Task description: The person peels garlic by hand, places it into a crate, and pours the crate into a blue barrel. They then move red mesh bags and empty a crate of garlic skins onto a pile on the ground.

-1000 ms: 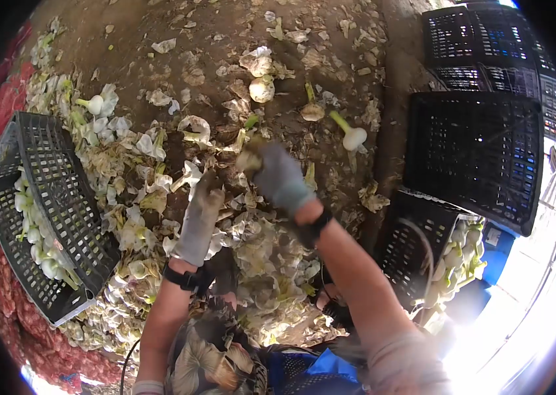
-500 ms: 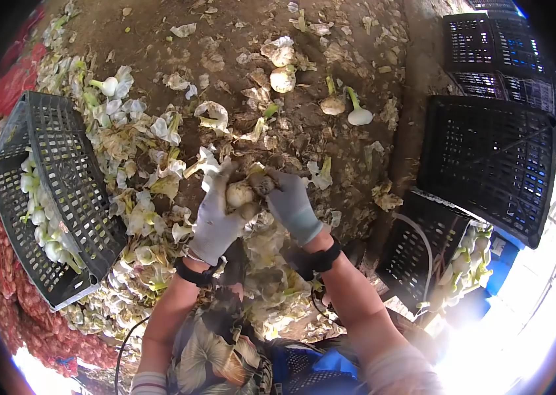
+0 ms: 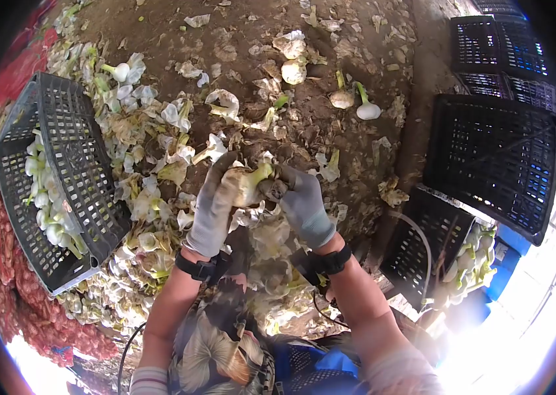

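Observation:
My left hand (image 3: 213,209), in a pale glove with darkened fingers, is wrapped round a white bulb (image 3: 247,189) with a short green stem. The bulb lies on its side, its stem pointing right. My right hand (image 3: 303,205), gloved too, has its fingers closed at the stem end, against a dark, brownish roundish clump (image 3: 274,189). Whether that clump is a separate thing is too unclear to tell. Just beyond my hands, a pale leafy scrap (image 3: 211,149) lies on the ground.
A black crate (image 3: 87,171) with white bulbs stands at left, near red mesh sacks (image 3: 41,322). Black crates (image 3: 492,164) stand at right, one lower down (image 3: 423,247) beside pale bulbs (image 3: 472,266). Peelings (image 3: 140,204) and loose bulbs (image 3: 368,110) lie on the soil.
The bulb has turned, so its green stem now shows between my hands. My left hand has shifted slightly and its fingers reach further round the bulb. The whole view has moved a little.

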### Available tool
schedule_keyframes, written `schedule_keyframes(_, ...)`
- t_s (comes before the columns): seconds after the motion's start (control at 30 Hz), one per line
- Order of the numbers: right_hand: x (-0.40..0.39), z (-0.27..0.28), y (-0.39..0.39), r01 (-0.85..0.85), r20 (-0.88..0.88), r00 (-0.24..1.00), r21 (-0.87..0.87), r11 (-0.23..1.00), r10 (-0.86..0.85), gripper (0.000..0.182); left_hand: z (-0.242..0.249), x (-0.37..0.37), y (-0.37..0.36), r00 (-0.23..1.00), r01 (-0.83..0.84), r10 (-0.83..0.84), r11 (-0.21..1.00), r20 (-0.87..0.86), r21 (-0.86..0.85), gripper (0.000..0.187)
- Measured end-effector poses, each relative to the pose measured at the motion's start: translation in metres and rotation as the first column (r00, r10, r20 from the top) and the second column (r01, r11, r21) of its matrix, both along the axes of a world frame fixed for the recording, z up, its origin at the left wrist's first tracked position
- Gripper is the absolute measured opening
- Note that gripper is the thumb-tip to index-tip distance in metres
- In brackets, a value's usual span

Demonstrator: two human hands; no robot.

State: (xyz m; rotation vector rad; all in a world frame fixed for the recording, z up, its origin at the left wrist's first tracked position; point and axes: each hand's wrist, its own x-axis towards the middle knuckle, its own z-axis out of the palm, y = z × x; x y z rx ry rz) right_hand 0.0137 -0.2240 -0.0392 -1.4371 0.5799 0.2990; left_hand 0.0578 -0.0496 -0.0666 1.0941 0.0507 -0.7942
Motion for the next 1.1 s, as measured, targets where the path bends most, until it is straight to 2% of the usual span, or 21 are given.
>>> schedule_keyframes(0.07, -0.007, -0.004, 0.004, 0.037, 0.159, 0.987, -0.181, 0.983, -0.008, 0.027, 0.027, 0.002, -0.001, 0.95, 0.017, -0.125, 0.935, 0.285, 0.354, 0.073)
schedule_keyframes(0.1, -0.007, -0.002, 0.003, 0.023, 0.108, 0.994, -0.11, 0.994, -0.011, 0.032, 0.028, 0.0, -0.006, 0.99, -0.059, 0.071, 0.993, -0.12, 0.107, 0.071)
schedule_keyframes(0.13, -0.006, 0.001, 0.003, 0.022, 0.109, 0.994, -0.109, 0.994, -0.01, 0.032, 0.027, 0.002, -0.004, 0.99, -0.06, 0.073, 0.992, -0.118, 0.108, 0.071)
schedule_keyframes(0.2, -0.003, 0.009, 0.003, 0.057, 0.088, 0.994, 0.116, 0.992, -0.067, 0.033, 0.023, 0.005, -0.001, 0.962, 0.056, -0.133, 0.95, 0.238, 0.307, 0.068)
schedule_keyframes(0.27, -0.002, 0.016, 0.0, -0.039, 0.105, 0.994, -0.005, 0.999, 0.039, 0.031, 0.02, 0.0, 0.0, 0.92, 0.008, -0.16, 0.921, 0.357, 0.39, 0.068)
schedule_keyframes(0.33, -0.005, 0.015, -0.001, -0.132, 0.11, 0.983, -0.124, 0.984, 0.146, 0.03, 0.019, 0.0, 0.007, 0.991, 0.046, -0.025, 0.987, -0.135, 0.156, 0.057)
schedule_keyframes(0.4, -0.013, 0.007, 0.001, -0.208, 0.148, 0.959, -0.217, 0.954, 0.242, 0.033, 0.013, -0.005, 0.02, 0.984, 0.08, -0.046, 0.978, -0.175, 0.195, 0.058)
schedule_keyframes(0.47, -0.014, 0.001, -0.001, -0.191, 0.277, 0.916, -0.335, 0.923, 0.29, 0.038, 0.017, -0.005, 0.029, 0.88, 0.138, -0.282, 0.922, 0.382, 0.362, 0.053)
schedule_keyframes(0.5, -0.013, 0.0, -0.002, -0.153, 0.394, 0.851, -0.446, 0.882, 0.347, 0.043, 0.023, -0.008, 0.032, 0.923, 0.245, -0.322, 0.914, 0.21, 0.325, 0.049)
schedule_keyframes(0.53, -0.009, 0.002, -0.002, -0.154, 0.397, 0.849, -0.444, 0.883, 0.348, 0.043, 0.027, -0.007, 0.031, 0.923, 0.241, -0.32, 0.913, 0.212, 0.328, 0.049)
schedule_keyframes(0.57, -0.004, 0.007, -0.003, -0.209, 0.369, 0.837, -0.465, 0.86, 0.403, 0.041, 0.03, -0.007, 0.03, 0.956, 0.236, -0.213, 0.967, -0.204, 0.096, 0.048)
schedule_keyframes(0.6, -0.002, 0.012, -0.003, -0.261, 0.337, 0.825, -0.485, 0.835, 0.454, 0.039, 0.031, -0.007, 0.03, 0.784, 0.125, -0.169, 0.986, -0.598, -0.115, 0.046)
schedule_keyframes(0.63, -0.003, 0.015, -0.003, -0.26, 0.334, 0.827, -0.486, 0.834, 0.453, 0.039, 0.028, -0.008, 0.028, 0.76, 0.068, -0.268, 0.939, -0.592, -0.338, 0.048)
schedule_keyframes(0.73, -0.008, 0.02, 0.0, -0.282, 0.414, 0.802, -0.374, 0.883, 0.431, 0.029, 0.039, -0.012, 0.024, 0.742, 0.059, -0.277, 0.934, -0.61, -0.352, 0.052)
schedule_keyframes(0.77, -0.011, 0.021, 0.0, -0.132, 0.273, 0.949, -0.109, 0.985, 0.157, 0.027, 0.06, -0.005, 0.016, 0.742, 0.144, -0.234, 0.971, -0.628, -0.191, 0.054)
schedule_keyframes(0.8, -0.015, 0.022, -0.001, 0.087, 0.05, 0.994, 0.124, 0.988, -0.094, 0.027, 0.058, -0.007, 0.015, 0.744, 0.144, -0.234, 0.971, -0.626, -0.192, 0.054)
schedule_keyframes(0.83, -0.02, 0.025, -0.003, 0.136, 0.099, 0.982, 0.231, 0.963, -0.163, 0.038, 0.053, -0.012, 0.015, 0.806, 0.124, -0.219, 0.971, -0.549, -0.205, 0.048)
schedule_keyframes(0.93, -0.041, 0.02, -0.026, -0.082, 0.002, 0.997, 0.231, 0.97, 0.083, 0.048, 0.051, -0.012, 0.013, 0.882, 0.106, -0.144, 0.988, -0.449, -0.109, 0.032)
schedule_keyframes(1.0, -0.046, 0.026, -0.01, -0.026, 0.086, 0.996, 0.314, 0.949, -0.001, 0.046, 0.046, -0.009, 0.01, 0.934, 0.258, -0.24, 0.966, -0.266, 0.035, 0.026)
schedule_keyframes(1.07, -0.042, 0.028, -0.002, -0.247, 0.07, 0.964, -0.124, 0.961, 0.257, 0.04, 0.042, -0.011, 0.008, 0.939, 0.32, -0.299, 0.94, -0.168, 0.117, 0.024)
schedule_keyframes(1.1, -0.039, 0.034, -0.002, -0.125, -0.106, 0.985, 0.119, 0.985, 0.137, 0.034, 0.038, -0.016, 0.008, 0.986, 0.163, -0.151, 0.953, -0.068, 0.255, 0.019)
